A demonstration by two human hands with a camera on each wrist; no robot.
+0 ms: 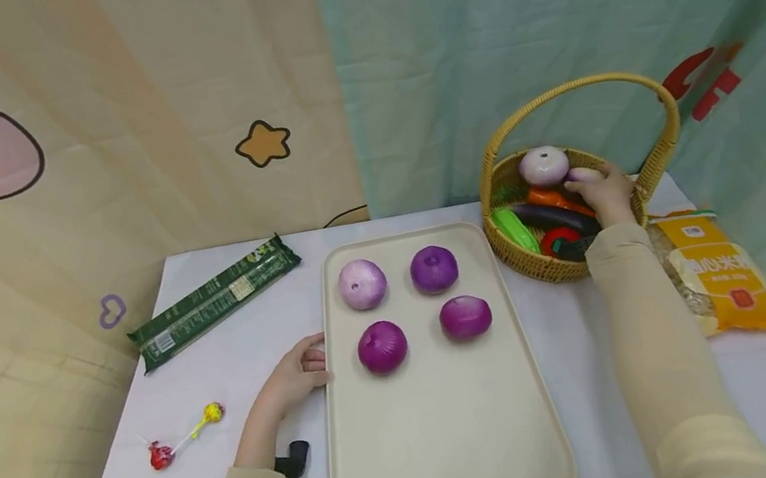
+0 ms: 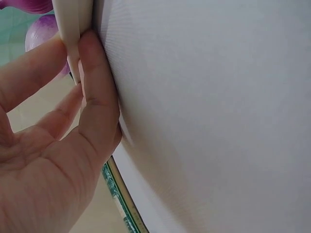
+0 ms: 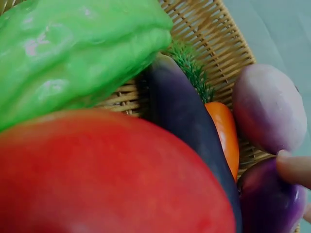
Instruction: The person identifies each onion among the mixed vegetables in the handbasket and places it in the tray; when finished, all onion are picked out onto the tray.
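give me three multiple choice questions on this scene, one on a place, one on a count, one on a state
1. Where is the right hand?
A. in the basket
B. on the tray
C. on the lollipop

2. How many onions lie on the tray?
A. two
B. four
C. six

3. What is the left hand doing?
A. lifting an onion
B. holding the tray's edge
C. resting flat, away from the tray

Answers: 1 A, it reaches among the vegetables, fingers on an onion. 2 B, two rows of two. 3 B, its fingers pinch the rim.
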